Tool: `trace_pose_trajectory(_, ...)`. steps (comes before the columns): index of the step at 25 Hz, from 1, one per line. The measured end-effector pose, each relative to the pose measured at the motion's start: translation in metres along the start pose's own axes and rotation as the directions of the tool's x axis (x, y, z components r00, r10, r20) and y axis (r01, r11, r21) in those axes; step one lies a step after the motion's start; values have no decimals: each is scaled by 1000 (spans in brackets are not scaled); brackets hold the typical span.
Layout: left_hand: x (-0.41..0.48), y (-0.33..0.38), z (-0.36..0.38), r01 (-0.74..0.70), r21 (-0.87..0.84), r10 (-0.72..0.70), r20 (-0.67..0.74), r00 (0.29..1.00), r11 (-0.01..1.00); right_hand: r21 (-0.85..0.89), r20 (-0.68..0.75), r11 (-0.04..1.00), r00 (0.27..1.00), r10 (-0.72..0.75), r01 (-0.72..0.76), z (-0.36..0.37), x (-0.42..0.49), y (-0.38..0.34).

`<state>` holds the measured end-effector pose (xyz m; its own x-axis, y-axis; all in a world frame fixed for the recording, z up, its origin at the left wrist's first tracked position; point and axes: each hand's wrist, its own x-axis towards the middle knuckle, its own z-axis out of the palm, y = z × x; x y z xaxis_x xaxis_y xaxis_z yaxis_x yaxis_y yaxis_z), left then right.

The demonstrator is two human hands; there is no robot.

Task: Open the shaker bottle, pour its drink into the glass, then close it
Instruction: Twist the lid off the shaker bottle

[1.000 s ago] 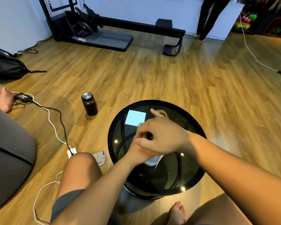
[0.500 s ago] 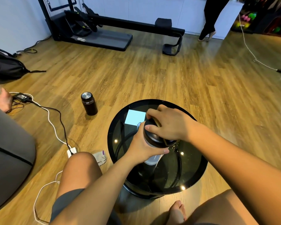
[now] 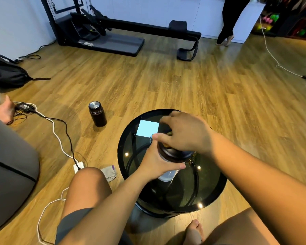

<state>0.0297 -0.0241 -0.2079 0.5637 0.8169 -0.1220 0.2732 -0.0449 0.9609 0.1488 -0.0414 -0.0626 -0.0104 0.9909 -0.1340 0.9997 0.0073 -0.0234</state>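
A shaker bottle (image 3: 166,176) with a clear body and a dark lid (image 3: 173,154) stands on the round black glass table (image 3: 210,195). My left hand (image 3: 155,163) wraps around the bottle's body just below the lid. Fingers of my right hand (image 3: 184,133) curl over the lid from above and grip it. The glass sits behind and to the right of the bottle; only a glint of its rim (image 3: 193,159) shows under my right wrist.
A pale blue square card (image 3: 147,128) lies on the table's far left part. On the wooden floor to the left stand a dark steel flask (image 3: 97,114), cables with a white charger (image 3: 79,166) and a grey cloth (image 3: 109,173). A person stands far back right.
My right hand has shifted from in front of the bottle onto the top of the lid and turned on it. My left hand keeps its hold on the body.
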Motion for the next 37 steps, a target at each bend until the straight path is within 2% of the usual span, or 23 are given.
trace_pose_trajectory(1, 0, 0, 0, 3, -5, -3, 4, 1000, 1000, -119, 10, 988, 995, 99, -97, 4, -1, 0)
trace_pose_trajectory(2, 0, -2, 0, 3, -4, -3, 7, 1000, 1000, -156, 33, 978, 988, 148, -141, 8, -1, 0)
trace_pose_trajectory(3, 1, -3, 0, 0, -2, 0, 9, 1000, 1000, -129, 40, 983, 990, 136, -130, 11, -1, -1)
trace_pose_trajectory(5, 1, -4, 0, 0, 6, 0, 7, 1000, 1000, 19, 32, 1000, 999, -21, 20, 14, -3, -3)
trace_pose_trajectory(7, 0, -1, 1, -22, 48, 21, 18, 1000, 999, 159, 42, 963, 974, -225, 215, 15, -8, -7)
trace_pose_trajectory(8, -1, 0, 0, -41, 64, 40, 17, 999, 997, 260, 48, 929, 957, -286, 264, 13, -12, -12)
trace_pose_trajectory(10, -2, 0, 0, -54, 39, 54, 7, 999, 998, 520, -70, 806, 954, -291, 283, 10, -16, -14)
trace_pose_trajectory(11, -1, -1, 0, -47, 23, 47, -1, 999, 999, 566, -168, 776, 961, -221, 277, 9, -14, -10)
trace_pose_trajectory(12, -1, -1, -1, -36, 8, 36, -5, 999, 999, 518, -227, 824, 966, -127, 229, 7, -10, -4)
trace_pose_trajectory(13, -2, 0, -1, -24, -2, 24, -5, 1000, 1000, 377, -216, 918, 975, -41, 123, 5, -6, 4)
trace_pose_trajectory(14, -1, 0, -1, -15, -10, 14, -4, 1000, 1000, 196, -135, 980, 989, 59, -32, 4, -4, 9)
trace_pose_trajectory(15, 0, 0, -1, -11, -14, 11, -4, 1000, 1000, 57, -48, 989, 989, 141, -138, 7, -3, 12)
trace_pose_trajectory(16, 1, -1, -1, -5, -15, 5, -3, 1000, 1000, 12, 2, 986, 986, 168, -168, 12, -4, 9)
trace_pose_trajectory(21, 4, -6, 2, 9, 26, -9, 29, 1000, 1000, 107, -89, 993, 996, -31, 40, 27, -9, -12)
trace_pose_trajectory(23, 3, -6, 1, 5, -7, -5, 13, 1000, 1000, 176, -62, 980, 994, -87, 97, 21, -11, -5)
trace_pose_trajectory(27, 1, -4, 1, -31, -31, 31, 8, 999, 999, 268, 85, 939, 965, -247, 217, 13, -10, 7)
trace_pose_trajectory(29, 0, -5, 1, -15, -43, 16, 11, 1000, 999, 339, 78, 907, 953, -291, 249, 8, -6, 5)
trace_pose_trajectory(31, 0, -5, 0, -8, -44, 9, 14, 1000, 999, 303, -7, 929, 975, -221, 212, 2, -3, 7)
trace_pose_trajectory(33, 0, -3, 0, 6, -35, -6, 17, 1000, 999, 35, -2, 999, 1000, 10, -9, -1, -2, 11)
trace_pose_trajectory(34, -1, -3, 0, 11, -30, -10, 16, 1000, 999, -79, 34, 989, 991, 129, -126, 0, -3, 11)
trace_pose_trajectory(35, -1, -4, 0, 12, -31, -11, 12, 1000, 999, -118, 84, 977, 978, 190, -179, 3, -4, 10)
trace_pose_trajectory(37, 0, -4, 0, 4, -39, -4, 1, 1000, 999, -33, 148, 991, 980, 136, -133, 5, -7, 8)
